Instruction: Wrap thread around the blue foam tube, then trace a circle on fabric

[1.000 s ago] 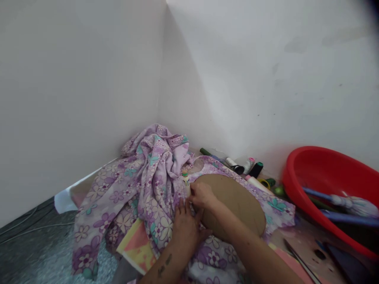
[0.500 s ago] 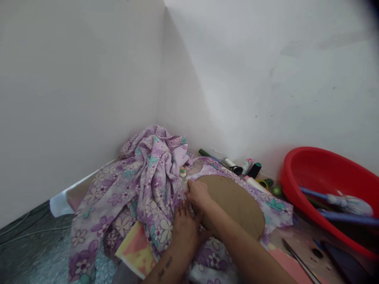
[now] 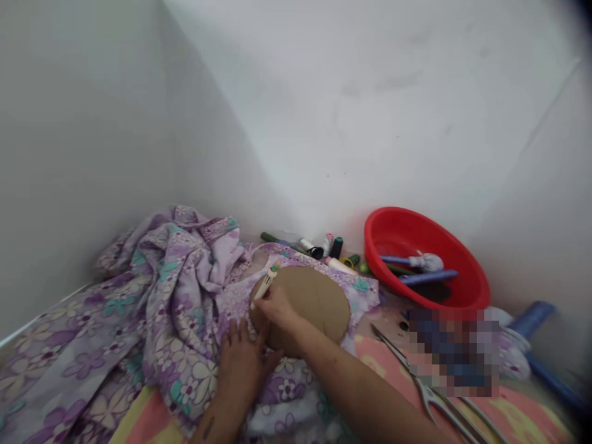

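cardboard disc (image 3: 309,308): rounded, flat on lilac floral cloth (image 3: 365,290), tilted towards neither hand, right hand's wrist and forearm crossing its lower left part.
right hand (image 3: 276,308): fingers pinched around a white marker pen (image 3: 267,283), coloured cap end up, pen slanted, tip down at the left rim of the disc. whether the tip touches the card or the cloth: cannot tell.
left hand (image 3: 240,364): fingers spread, palm down, pressed on the cloth just beside the disc's lower left rim; holds nothing.
cloth heap (image 3: 185,296): the same purple-flowered print, bunched and creased left of the disc, running back into the wall corner.
progress: disc sits on the smoothed stretch of cloth, pen is at its rim. no drawn line can be made out at this resolution, so how much of the rim is done and how much is left cannot be told. no cut shows near the pen.
nearby: red plastic basin (image 3: 393,231) at back right with blue-handled items (image 3: 428,277) inside; thread spools (image 3: 336,248) along the wall; steel shears (image 3: 430,394) on a pink-and-yellow mat (image 3: 518,416); one patch right of the disc is pixelated (image 3: 453,351), contents unreadable.
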`<action>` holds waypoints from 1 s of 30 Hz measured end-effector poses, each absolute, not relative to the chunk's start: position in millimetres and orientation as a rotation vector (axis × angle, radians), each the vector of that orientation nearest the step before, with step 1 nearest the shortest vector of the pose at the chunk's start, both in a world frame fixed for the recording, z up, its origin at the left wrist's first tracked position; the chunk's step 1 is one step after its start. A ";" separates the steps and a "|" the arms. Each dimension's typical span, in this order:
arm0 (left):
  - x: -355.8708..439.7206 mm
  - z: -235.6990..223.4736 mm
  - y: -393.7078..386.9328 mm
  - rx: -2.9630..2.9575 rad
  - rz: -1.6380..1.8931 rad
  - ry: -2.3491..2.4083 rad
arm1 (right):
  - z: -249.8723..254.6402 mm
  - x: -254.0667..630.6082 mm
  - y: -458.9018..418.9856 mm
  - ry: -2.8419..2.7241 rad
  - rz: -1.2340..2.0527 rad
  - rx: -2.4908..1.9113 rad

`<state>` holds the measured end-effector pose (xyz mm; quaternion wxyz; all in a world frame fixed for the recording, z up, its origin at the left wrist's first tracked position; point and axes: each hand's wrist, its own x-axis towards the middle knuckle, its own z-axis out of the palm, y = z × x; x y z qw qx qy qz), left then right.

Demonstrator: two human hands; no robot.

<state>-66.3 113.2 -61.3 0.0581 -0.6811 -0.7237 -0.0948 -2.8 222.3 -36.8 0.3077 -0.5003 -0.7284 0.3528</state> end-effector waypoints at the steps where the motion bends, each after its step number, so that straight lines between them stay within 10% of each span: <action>1: -66.2 -61.4 113.4 -2.064 -0.275 -2.178 | -38.9 -0.6 220.9 -1.871 0.974 -1.304; 30: -67.0 -63.2 105.3 -2.028 -0.346 -2.123 | -46.2 15.3 199.9 -1.748 1.081 -1.205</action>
